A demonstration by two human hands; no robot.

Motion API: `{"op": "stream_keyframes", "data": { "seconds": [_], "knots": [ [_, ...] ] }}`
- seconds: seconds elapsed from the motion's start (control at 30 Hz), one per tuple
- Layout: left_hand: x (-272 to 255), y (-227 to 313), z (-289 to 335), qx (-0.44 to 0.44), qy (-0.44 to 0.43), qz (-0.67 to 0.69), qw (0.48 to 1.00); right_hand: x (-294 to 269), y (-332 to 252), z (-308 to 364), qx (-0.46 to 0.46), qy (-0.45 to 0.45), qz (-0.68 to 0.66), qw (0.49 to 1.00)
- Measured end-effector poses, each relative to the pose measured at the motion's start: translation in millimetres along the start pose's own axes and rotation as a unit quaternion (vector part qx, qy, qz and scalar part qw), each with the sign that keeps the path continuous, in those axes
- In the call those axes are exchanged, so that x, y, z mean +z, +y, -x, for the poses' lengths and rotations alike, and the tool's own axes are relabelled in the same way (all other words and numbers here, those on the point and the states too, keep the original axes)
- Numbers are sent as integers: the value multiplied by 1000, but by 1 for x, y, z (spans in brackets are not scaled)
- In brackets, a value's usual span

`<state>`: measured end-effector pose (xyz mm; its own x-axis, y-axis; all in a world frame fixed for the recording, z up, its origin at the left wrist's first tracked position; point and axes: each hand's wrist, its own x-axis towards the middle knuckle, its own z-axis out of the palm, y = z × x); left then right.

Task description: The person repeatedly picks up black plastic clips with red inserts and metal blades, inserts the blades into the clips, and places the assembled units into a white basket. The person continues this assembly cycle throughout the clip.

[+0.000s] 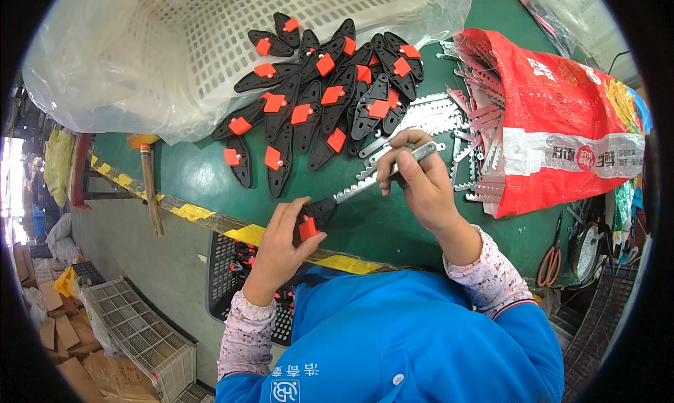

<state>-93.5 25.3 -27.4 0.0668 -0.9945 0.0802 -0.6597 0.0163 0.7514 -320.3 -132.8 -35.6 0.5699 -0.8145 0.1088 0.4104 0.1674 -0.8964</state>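
My left hand (pixel 277 248) is closed around a black plastic piece (pixel 323 210) with a red square tab, just above the table's near edge. In my right hand (pixel 427 191) a silver notched metal strip (pixel 359 186) is pinched near its far end. The strip's lower end meets the tip of the black piece; how deep it sits inside cannot be seen. Beyond my hands, several similar black pieces (pixel 305 114) with red tabs lie in a heap on the green table (pixel 189 171). Loose notched metal strips (pixel 435 114) are spread to the right of that heap.
A red woven bag (pixel 540 185) spills metal strips at the right. A plastic-lined white basket (pixel 232 52) stands at the back left. A wooden-handled tool (pixel 149 185) rests over the yellow-striped edge. Scissors (pixel 551 262) are at the right edge; a dark crate (pixel 219 276) sits below the table.
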Motion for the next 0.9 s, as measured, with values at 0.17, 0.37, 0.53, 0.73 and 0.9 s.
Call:
{"op": "stream_keyframes", "data": {
  "seconds": [0.17, 0.37, 0.53, 0.73, 0.9],
  "knots": [
    [2, 11, -8, 59, -7, -21, 998, 11, 6, 6, 31, -59, -13, 998],
    [2, 18, -17, 104, 49, -65, 991, 17, 9, 7, 62, -62, -16, 996],
    [11, 18, -18, 100, 88, -61, 989, 25, -5, 4, 90, -86, 84, 989],
    [8, 8, -6, 77, 65, -152, 983, -14, -7, -48, -162, -55, 522, 836],
    [22, 8, -1, 55, 72, -142, 986, -21, 1, -61, -274, -87, 737, 611]
  ]
}}
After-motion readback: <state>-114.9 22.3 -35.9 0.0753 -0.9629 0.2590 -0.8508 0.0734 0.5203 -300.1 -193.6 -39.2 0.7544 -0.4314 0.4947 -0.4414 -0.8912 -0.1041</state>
